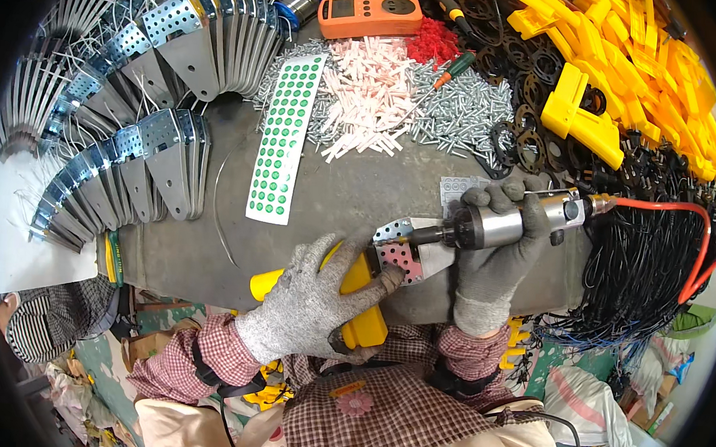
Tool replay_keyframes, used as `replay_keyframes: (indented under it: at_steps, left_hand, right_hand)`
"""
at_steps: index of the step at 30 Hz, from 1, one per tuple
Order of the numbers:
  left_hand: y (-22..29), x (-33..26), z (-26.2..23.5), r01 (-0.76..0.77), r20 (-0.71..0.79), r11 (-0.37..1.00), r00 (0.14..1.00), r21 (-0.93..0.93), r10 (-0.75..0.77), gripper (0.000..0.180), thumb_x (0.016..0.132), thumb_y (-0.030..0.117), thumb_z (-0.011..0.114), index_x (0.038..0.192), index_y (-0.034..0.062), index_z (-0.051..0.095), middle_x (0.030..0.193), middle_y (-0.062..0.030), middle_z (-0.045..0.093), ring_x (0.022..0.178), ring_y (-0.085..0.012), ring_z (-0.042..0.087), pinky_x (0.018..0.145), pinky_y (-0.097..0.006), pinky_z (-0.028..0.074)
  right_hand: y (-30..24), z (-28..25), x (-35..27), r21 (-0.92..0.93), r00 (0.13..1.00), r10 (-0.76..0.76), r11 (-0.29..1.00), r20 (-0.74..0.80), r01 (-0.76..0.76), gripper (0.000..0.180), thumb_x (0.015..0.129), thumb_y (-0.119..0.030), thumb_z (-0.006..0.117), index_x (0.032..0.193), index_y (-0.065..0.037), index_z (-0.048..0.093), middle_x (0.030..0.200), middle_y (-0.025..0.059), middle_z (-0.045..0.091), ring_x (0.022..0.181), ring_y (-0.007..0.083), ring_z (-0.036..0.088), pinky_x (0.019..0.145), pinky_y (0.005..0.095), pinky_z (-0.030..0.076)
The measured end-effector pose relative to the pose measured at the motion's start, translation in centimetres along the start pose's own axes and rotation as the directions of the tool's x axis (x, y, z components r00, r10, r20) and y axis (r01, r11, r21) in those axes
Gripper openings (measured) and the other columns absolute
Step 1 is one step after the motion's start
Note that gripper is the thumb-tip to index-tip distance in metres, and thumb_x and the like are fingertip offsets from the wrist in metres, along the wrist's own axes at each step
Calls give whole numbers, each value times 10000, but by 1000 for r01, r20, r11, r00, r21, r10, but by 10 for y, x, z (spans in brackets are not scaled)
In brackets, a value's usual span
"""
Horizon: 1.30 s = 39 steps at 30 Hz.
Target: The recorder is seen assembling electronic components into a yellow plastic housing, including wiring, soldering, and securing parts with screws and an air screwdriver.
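My left hand point(318, 298), in a grey knit glove, presses down on a yellow plastic part point(362, 301) at the near edge of the bench, with a perforated metal bracket point(405, 246) fixed against it. My right hand point(494, 247), also gloved, grips a silver pneumatic screwdriver point(504, 223) held sideways. Its bit points left into the bracket. An orange air hose point(682, 216) runs off the tool's back end to the right.
Rows of finished metal brackets point(136, 131) fan out at the left. A sheet of green dot stickers point(283, 139), piles of screws point(461, 107) and white-pink plastic pieces point(369, 94) lie mid-bench. An orange meter point(369, 15), yellow plastic parts point(626, 59), black rings point(527, 79) and black cables point(639, 271) fill the right.
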<state>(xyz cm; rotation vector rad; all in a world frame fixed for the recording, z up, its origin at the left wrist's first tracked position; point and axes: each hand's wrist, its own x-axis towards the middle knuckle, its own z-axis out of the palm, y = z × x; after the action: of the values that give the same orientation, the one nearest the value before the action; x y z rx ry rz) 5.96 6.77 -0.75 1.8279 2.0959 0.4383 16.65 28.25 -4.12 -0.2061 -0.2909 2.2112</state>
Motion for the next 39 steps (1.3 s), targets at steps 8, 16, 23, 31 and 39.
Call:
replay_keyframes:
  at_steps: [8,16,23,31,39]
  left_hand:
    - [2,-4,1,74,7,997,997,-23,-74,1056,576,586,865,1467,152,503,1453,-290,393,1305,-518,426,1064,-613,368]
    - [3,-1,3,109,-1,993,994,-47,-109,1200,540,579,906,1500,60,407,1505,-276,362,1346,-510,391,1107,-593,328]
    - [4,-3,2,121,24,992,992,-32,-120,1208,532,589,904,1499,58,411,1499,-269,370,1354,-502,384,1106,-590,332]
    - [9,-3,1,121,30,993,992,-4,-121,1175,554,606,883,1468,8,449,1497,-279,366,1326,-480,413,1088,-598,343]
    - [33,91,-28,179,128,960,969,215,-209,540,825,541,728,954,18,688,949,-163,694,1009,-303,664,895,-489,498]
  right_hand:
    - [-16,-11,6,11,999,-34,999,-13,34,414,933,-105,614,1336,-113,520,1061,79,588,842,149,559,843,381,501]
    - [-16,-8,-4,43,998,68,997,11,-69,377,941,-104,604,1299,-135,487,1030,51,563,823,143,549,847,391,482]
    - [-18,-10,-5,84,993,103,991,57,-108,369,937,-88,603,1288,-122,493,1046,63,583,821,148,553,846,383,483]
    - [-4,-1,-20,35,999,14,999,-40,-13,340,945,-82,586,1275,-111,509,1061,74,607,819,153,556,843,409,502]
    - [-65,28,36,-637,999,4,770,48,28,445,1034,-311,569,1395,-81,446,1184,100,601,903,150,594,785,295,558]
